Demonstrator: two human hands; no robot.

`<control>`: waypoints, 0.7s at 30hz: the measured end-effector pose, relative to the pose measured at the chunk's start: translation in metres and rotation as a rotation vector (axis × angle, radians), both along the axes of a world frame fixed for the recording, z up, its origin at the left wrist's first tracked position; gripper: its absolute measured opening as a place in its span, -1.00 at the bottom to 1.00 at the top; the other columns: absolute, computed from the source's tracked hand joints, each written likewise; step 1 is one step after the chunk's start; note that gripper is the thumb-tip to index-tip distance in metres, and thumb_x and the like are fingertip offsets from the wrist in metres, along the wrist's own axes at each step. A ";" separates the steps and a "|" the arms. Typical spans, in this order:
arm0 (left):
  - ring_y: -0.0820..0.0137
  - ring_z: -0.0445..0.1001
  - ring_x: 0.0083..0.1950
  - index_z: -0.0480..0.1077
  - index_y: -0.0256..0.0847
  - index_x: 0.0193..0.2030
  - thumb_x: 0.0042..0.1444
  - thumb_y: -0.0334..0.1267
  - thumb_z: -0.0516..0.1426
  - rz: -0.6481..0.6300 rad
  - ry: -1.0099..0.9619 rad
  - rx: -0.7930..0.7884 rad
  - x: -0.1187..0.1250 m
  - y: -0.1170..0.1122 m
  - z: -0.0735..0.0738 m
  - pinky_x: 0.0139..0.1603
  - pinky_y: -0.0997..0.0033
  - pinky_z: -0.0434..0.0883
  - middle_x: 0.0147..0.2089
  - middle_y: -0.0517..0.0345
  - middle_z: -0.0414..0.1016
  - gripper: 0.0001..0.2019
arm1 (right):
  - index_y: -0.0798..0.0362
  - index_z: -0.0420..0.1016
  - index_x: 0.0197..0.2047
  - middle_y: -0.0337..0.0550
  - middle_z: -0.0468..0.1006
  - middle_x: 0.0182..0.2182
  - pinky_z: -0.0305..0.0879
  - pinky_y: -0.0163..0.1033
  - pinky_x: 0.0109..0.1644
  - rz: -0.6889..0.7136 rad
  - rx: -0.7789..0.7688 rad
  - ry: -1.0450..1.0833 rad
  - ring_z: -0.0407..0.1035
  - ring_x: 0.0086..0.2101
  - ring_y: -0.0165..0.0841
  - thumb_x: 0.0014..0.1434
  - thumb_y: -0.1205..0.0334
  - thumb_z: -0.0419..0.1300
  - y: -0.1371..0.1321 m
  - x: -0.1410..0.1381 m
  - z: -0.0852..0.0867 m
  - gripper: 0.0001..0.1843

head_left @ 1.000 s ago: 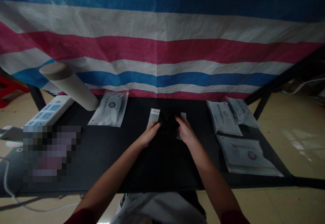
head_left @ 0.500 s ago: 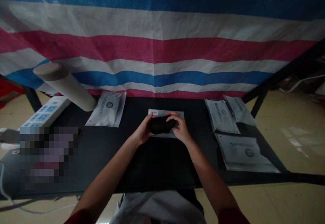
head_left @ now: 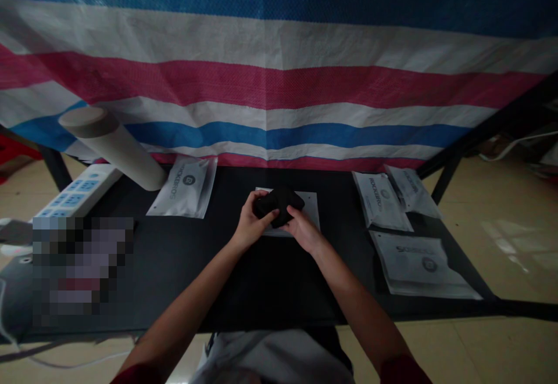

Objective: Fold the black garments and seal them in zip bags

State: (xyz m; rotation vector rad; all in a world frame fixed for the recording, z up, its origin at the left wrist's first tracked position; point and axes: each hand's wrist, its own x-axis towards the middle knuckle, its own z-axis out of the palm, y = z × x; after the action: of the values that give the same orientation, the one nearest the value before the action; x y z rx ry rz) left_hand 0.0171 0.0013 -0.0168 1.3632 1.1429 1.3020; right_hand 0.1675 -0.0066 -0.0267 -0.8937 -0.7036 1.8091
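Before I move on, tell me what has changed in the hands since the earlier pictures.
The black bundle has been turned and reshaped. The right hand has shifted left and closer to the body. The left hand and right hand both kept hold of it. The bottle and power strip stayed put.

Black item (head_left: 282,199) partly hidden, pixelated object (head_left: 82,265)

Black item (head_left: 282,201), one, held by left hand (head_left: 250,219) and right hand (head_left: 304,230) over a pale packet (head_left: 311,207). Counter (head_left: 174,273): printed pouch (head_left: 183,187), left, beside a bottle (head_left: 131,154); further printed pouches (head_left: 382,198), right; power strip (head_left: 78,191), far left. Behind: striped sheet (head_left: 270,85).
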 end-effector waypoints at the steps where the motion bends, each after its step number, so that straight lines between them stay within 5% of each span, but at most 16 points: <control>1: 0.30 0.40 -0.04 0.27 -0.18 -0.01 -0.05 -0.16 0.31 -0.019 0.085 0.057 -0.003 -0.001 0.001 -0.01 0.32 0.35 -0.06 0.07 0.38 -0.52 | -0.02 0.51 -0.10 -0.12 0.59 -0.08 0.41 -0.03 0.00 -0.058 -0.002 -0.029 0.43 -0.03 -0.14 -0.13 0.04 0.41 0.001 0.002 0.000 -0.50; 6: 0.12 0.38 0.05 0.38 -0.15 0.05 -0.31 -0.06 0.44 -0.364 0.557 0.148 -0.028 0.003 0.001 0.11 0.16 0.30 0.02 -0.01 0.42 -0.29 | -0.01 0.54 -0.12 -0.12 0.60 -0.08 0.37 0.03 0.10 -0.325 0.006 -0.007 0.41 0.04 -0.12 -0.10 0.14 0.40 0.017 0.029 0.008 -0.58; 8: 0.10 0.39 0.03 0.48 -0.12 -0.07 -0.32 -0.10 0.44 -0.446 0.671 0.162 -0.036 0.008 -0.001 0.10 0.14 0.29 -0.01 0.00 0.45 -0.42 | -0.04 0.55 -0.14 -0.15 0.60 -0.08 0.33 0.02 0.16 -0.398 0.065 0.008 0.39 0.08 -0.14 -0.09 0.15 0.38 0.023 0.043 0.013 -0.62; 11: 0.16 0.43 -0.02 0.53 -0.10 -0.18 -0.06 -0.17 0.33 -0.466 0.755 0.181 -0.041 0.012 -0.005 0.05 0.20 0.31 -0.08 0.03 0.49 -0.74 | -0.08 0.55 -0.16 -0.20 0.62 -0.12 0.30 0.04 0.19 -0.418 0.104 -0.023 0.40 0.07 -0.14 -0.13 0.19 0.37 0.023 0.057 0.016 -0.62; 17: 0.34 0.44 -0.35 0.52 -0.12 -0.28 0.10 -0.31 0.15 -0.325 0.762 0.128 -0.035 0.009 0.001 -0.30 0.40 0.32 -0.35 0.10 0.50 -0.89 | -0.05 0.53 -0.26 -0.22 0.62 -0.35 0.40 0.07 -0.03 -0.148 -0.002 -0.171 0.51 -0.20 -0.12 -0.20 0.22 0.36 0.006 0.042 0.006 -0.67; 21: 0.36 0.42 -0.37 0.47 -0.15 -0.24 0.11 -0.41 0.08 -0.170 0.719 0.230 -0.028 0.004 0.009 -0.30 0.40 0.31 -0.35 0.13 0.46 -0.84 | 0.00 0.56 -0.20 -0.22 0.61 -0.31 0.39 -0.06 -0.04 0.096 0.201 -0.333 0.49 -0.20 -0.20 -0.20 0.25 0.38 0.002 0.028 0.008 -0.61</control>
State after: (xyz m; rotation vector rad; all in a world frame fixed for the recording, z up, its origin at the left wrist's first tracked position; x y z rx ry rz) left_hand -0.0108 0.0051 -0.0079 2.1502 1.3207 0.8467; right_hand 0.1959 -0.0047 -0.0183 -1.0500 -1.1351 1.6515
